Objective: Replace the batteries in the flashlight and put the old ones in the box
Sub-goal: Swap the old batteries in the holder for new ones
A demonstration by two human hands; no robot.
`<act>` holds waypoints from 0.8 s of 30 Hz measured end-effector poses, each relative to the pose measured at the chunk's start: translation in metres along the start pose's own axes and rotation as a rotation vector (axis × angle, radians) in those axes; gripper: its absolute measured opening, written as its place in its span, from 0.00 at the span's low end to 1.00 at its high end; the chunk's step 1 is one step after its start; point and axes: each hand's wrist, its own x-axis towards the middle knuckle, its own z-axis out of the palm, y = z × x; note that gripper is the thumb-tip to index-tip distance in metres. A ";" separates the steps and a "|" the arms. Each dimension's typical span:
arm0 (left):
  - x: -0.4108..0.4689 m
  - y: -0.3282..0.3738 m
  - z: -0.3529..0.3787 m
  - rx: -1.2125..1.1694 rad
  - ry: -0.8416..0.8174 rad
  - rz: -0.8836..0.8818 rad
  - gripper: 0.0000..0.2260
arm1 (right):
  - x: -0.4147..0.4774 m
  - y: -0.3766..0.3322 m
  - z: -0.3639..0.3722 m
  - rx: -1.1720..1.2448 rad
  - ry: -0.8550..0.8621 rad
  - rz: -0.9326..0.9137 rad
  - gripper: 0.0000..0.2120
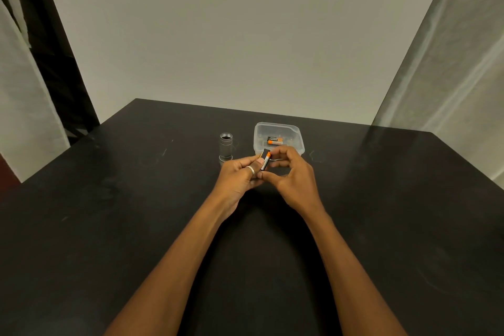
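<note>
A grey metal flashlight body (226, 147) stands upright on the black table (136, 213), its threaded open end facing up. Right of it sits a clear plastic box (278, 128) with an orange-and-black battery (275, 141) lying inside. In front of the box my left hand (240, 176), a ring on one finger, holds a black battery holder (265, 152) with an orange-tipped battery (265, 161) in it. My right hand (293, 177) pinches the same holder from the right, thumb at its lower end. The flashlight's cap is not visible.
The table's far edge runs just behind the box, against a pale wall. A dark frame stands at the left, light curtains hang at both sides. My forearms cross the near half of the table.
</note>
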 end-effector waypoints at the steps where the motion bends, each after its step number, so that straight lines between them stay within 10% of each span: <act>1: 0.001 -0.001 0.000 0.000 0.007 -0.005 0.12 | 0.000 0.001 0.000 0.004 0.008 0.006 0.23; 24: 0.001 0.001 0.002 -0.045 0.045 -0.075 0.13 | 0.007 0.011 -0.040 0.463 0.376 0.266 0.10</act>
